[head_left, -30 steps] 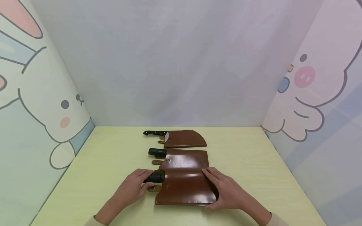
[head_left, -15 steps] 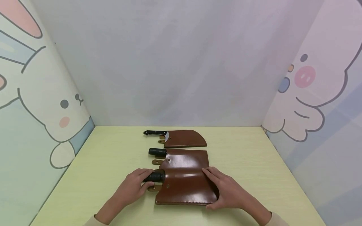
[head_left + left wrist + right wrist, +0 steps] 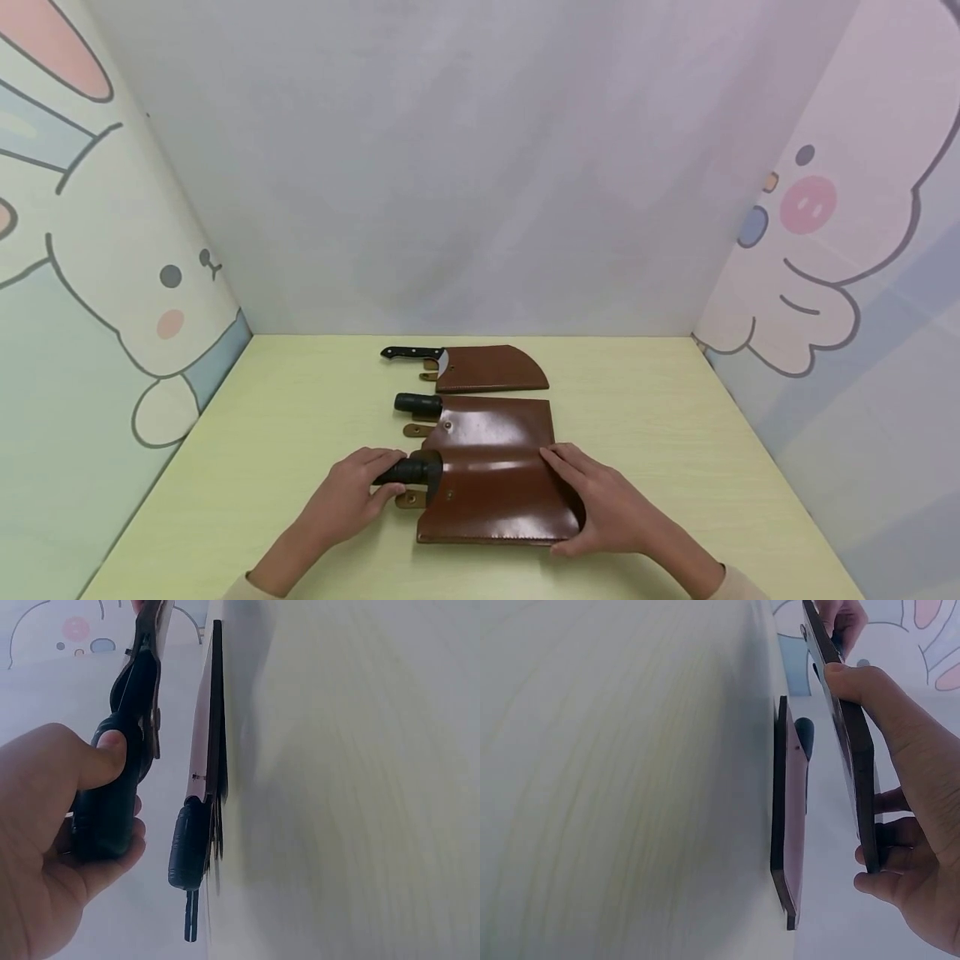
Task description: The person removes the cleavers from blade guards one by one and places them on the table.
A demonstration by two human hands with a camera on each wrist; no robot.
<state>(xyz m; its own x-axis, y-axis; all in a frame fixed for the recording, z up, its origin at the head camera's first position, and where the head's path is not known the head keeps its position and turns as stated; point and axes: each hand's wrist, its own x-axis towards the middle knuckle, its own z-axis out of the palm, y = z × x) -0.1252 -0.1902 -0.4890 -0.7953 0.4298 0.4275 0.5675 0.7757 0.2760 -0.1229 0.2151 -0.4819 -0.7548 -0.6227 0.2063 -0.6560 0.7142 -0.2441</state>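
My left hand (image 3: 341, 493) grips the black handle (image 3: 407, 472) of the nearest knife, its thumb lying along the handle in the left wrist view. Most of this knife's blade is hidden in a brown leather sheath (image 3: 502, 504); a narrow dark strip of blade shows at the sheath's mouth. My right hand (image 3: 609, 510) holds the sheath's right end, thumb on one side and fingers on the other. In the right wrist view, the sheath (image 3: 861, 769) is raised off the table and slants. An unfastened strap (image 3: 411, 499) sticks out below the handle.
Just behind lies a second knife in a brown sheath (image 3: 498, 417), its black handle (image 3: 417, 405) pointing left. Farther back rests a third sheathed knife, with a riveted black handle (image 3: 412, 352). The pale table (image 3: 675, 417) is bounded by a grey back wall (image 3: 480, 208) and cartoon-printed side walls.
My left hand and the handle have shifted slightly left, while the sheath and my right hand have shifted slightly right. More of the blade's dark strip shows at the sheath's mouth.
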